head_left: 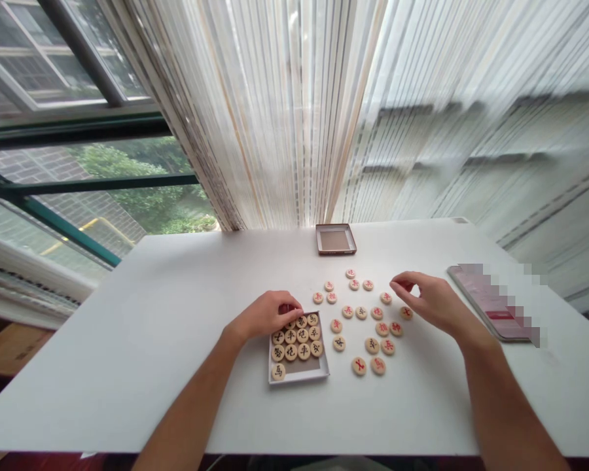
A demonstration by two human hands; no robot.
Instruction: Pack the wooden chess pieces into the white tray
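A shallow white box (299,378) on the table holds rows of round wooden Chinese chess pieces with black characters; one piece (278,372) sits alone in its front row. My left hand (269,311) has its fingers curled over the box's back left corner, covering part of a piece there. To the right lie scattered loose pieces, mostly with red characters, such as a red-marked piece (378,366), and a few in black, such as a black-marked piece (372,345). Over their right side hovers my right hand (429,299), thumb and forefinger tips together, nothing visible between them, near another red-marked piece (385,297).
A brown-edged box lid (336,240) lies at the back of the white table (177,275). On the right is a flat tablet-like object (491,307), partly pixelated. String curtains (285,131) and a window stand behind the table.
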